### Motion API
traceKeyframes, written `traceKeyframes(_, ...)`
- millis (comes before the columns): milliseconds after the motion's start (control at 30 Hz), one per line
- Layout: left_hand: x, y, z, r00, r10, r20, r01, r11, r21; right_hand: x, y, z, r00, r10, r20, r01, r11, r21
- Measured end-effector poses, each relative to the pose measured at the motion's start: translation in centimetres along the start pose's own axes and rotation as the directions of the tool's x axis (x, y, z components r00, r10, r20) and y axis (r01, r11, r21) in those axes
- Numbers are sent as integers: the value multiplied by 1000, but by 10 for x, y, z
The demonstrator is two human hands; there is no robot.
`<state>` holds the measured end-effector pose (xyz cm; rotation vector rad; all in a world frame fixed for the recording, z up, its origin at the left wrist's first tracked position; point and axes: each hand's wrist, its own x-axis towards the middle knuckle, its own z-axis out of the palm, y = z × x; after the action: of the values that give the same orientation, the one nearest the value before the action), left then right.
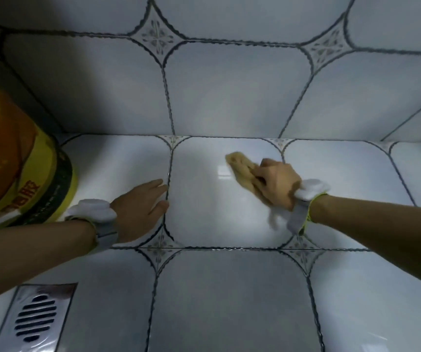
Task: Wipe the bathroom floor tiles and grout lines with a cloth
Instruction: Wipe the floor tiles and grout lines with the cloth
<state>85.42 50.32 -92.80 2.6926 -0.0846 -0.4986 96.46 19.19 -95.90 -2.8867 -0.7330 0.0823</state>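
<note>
Cloth under right hand, lengthwise toward upper left

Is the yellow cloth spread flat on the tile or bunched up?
Bunched up. The cloth is crumpled under the right hand, one rumpled end sticking out past the fingers.

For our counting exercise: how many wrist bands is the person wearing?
2. One wrist band is on the left arm, beside the yellow bucket; the other wrist band is on the right arm, behind the right hand gripping the cloth.
</note>
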Motion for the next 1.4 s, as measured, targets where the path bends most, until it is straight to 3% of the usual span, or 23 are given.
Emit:
traceKeyframes(100,13,30,-3,999,47,-14,-48,999,-21,-68,-20,-5,937,-299,182,282,953,115)
traceKeyframes(167,17,46,-3,998,58,-17,-58,998,-29,-95,-24,-15,908,-357,218,327,931,162)
traceKeyframes(333,22,88,-19,983,183,27,-181,981,-69,-87,-12,-88,965,-246,-90,257,955,146)
traceKeyframes(433,22,117,-36,950,308,45,-282,915,-288,-76,-8,-128,969,-58,-242,155,902,404)
traceKeyframes(533,22,144,-52,952,290,-96,-276,683,-676,-72,-13,-150,974,62,-219,118,685,719)
traceKeyframes(633,27,171,-69,935,238,-262,-351,540,-765,-81,-11,-165,975,143,-173,82,487,870)
traceKeyframes(700,31,182,-79,913,240,-330,-408,526,-746,-90,-7,-170,982,174,-71,-1,381,925)
traceKeyframes(733,32,185,-83,906,255,-337,-423,565,-709,-95,-6,-171,985,173,-8,-53,345,937)
traceKeyframes(833,32,194,-88,907,294,-303,-421,588,-691,-103,5,-175,974,220,50,-117,306,945)
traceKeyframes(900,31,199,-89,907,289,-306,-420,561,-714,-105,14,-177,943,332,-10,-118,362,925)
traceKeyframes(1000,27,205,-89,906,281,-318,-424,588,-689,-106,32,-177,862,484,-149,-200,595,778)
traceKeyframes(1067,26,209,-88,880,318,-354,-471,683,-558,-107,37,-176,863,429,-268,-205,781,590)
traceKeyframes(1133,24,211,-90,831,378,-408,-530,761,-374,-107,35,-180,917,225,-331,-77,911,405)
traceKeyframes(1200,21,210,-95,779,456,-430,-573,797,-192,-102,27,-188,978,107,-181,5,849,528)
traceKeyframes(1267,18,208,-101,714,558,-423,-621,784,-13,-96,21,-188,998,67,9,-57,767,640)
traceKeyframes(1300,18,207,-102,675,612,-413,-649,758,63,-94,19,-186,998,63,7,-55,806,589)
traceKeyframes(1367,18,208,-103,575,713,-402,-712,678,184,-91,13,-178,969,89,-228,9,917,398)
traceKeyframes(1400,18,208,-102,521,749,-409,-736,637,229,-91,11,-174,919,84,-386,39,953,299)
